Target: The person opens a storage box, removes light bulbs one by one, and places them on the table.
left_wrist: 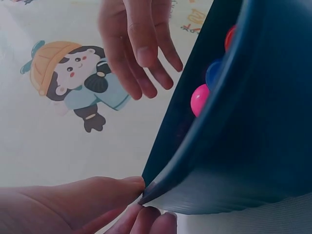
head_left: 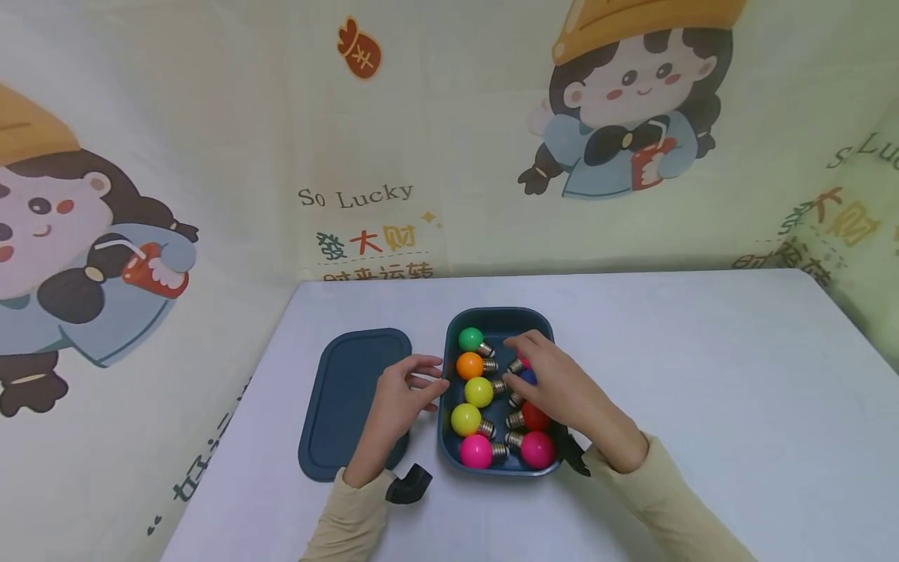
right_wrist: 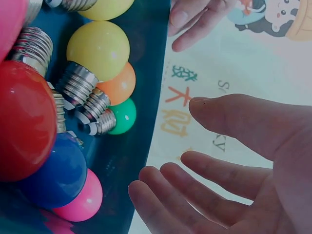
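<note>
A dark blue box (head_left: 500,314) holds two columns of coloured toy light bulbs with silver screw bases. In its left column lie a green bulb (head_left: 470,339), an orange bulb (head_left: 469,366), two yellow ones and a pink bulb (head_left: 476,451). The right column has pink, red and blue bulbs (right_wrist: 57,170), partly covered by my right hand in the head view. My left hand (head_left: 406,390) holds the box's left rim, thumb and fingertips close about the edge (left_wrist: 161,180). Over the box's right side, my right hand (head_left: 555,382) hovers with fingers spread and nothing in them.
Left of the box, a dark blue lid (head_left: 351,390) lies flat on the white table (head_left: 702,390), partly behind my left hand. A black strap piece (head_left: 410,485) shows at the left wrist. Behind the table hangs a cartoon-printed cloth (head_left: 485,156).
</note>
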Demonstrator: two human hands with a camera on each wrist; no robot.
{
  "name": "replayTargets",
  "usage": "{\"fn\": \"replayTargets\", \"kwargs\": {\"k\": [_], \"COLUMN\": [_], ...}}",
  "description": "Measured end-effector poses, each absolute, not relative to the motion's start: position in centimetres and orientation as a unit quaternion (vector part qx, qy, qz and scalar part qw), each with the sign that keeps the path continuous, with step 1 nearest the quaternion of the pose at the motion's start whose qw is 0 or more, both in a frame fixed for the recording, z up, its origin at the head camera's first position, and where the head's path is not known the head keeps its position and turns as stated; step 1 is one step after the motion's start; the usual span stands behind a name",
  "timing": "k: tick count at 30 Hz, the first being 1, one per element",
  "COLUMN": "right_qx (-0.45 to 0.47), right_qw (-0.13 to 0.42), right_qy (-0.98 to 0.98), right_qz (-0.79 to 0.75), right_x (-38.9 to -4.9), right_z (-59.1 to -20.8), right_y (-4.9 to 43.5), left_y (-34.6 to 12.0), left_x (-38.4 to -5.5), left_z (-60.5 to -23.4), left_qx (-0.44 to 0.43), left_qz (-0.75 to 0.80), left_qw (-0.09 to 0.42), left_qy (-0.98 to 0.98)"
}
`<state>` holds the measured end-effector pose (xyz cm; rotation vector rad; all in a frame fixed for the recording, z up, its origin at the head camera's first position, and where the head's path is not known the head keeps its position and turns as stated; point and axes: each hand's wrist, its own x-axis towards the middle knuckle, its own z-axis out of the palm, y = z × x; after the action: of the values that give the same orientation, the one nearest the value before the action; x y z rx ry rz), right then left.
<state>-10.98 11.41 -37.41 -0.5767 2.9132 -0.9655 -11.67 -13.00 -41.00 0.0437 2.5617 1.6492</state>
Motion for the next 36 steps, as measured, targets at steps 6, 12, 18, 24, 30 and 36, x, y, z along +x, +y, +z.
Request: {"fn": "replayTargets", "kwargs": {"k": [6, 12, 18, 24, 30, 36], "right_qx": [-0.191, -0.193, -0.193, -0.187, -0.194, -0.189], "right_qw": [0.018, 0.025, 0.041, 0.058, 0.074, 0.083], "right_qy": [0.93, 0.926, 0.924, 0.919, 0.913, 0.916], "right_qz": [-0.312, -0.325, -0.329, -0.342, -0.353, -0.344], "right_x": [-11.7, -12.4, -13.2, -13.8, -14.6, -15.6], "right_z": [-37.3, -37.3, -37.3, -37.1, -37.2, -37.1], "right_y": [11.2, 10.9, 10.5, 10.2, 10.0, 9.4], "left_y": [-13.1, -13.0, -13.0, -13.0, -13.2, -13.4], "left_x": [-11.6, -11.6, -11.6, -11.6, -11.6, -11.7], "left_z": [-41.2, -41.2, -41.3, -41.5, -41.5, -41.2], "left_qx": [0.004, -0.001, -0.005, 0.0, 0.004, 0.004], "left_qz": [0.548, 0.561, 0.576, 0.583, 0.583, 0.582], "left_qw": [0.06, 0.075, 0.081, 0.084, 0.089, 0.09], "left_qy": [0.835, 0.824, 0.814, 0.808, 0.807, 0.808]}}
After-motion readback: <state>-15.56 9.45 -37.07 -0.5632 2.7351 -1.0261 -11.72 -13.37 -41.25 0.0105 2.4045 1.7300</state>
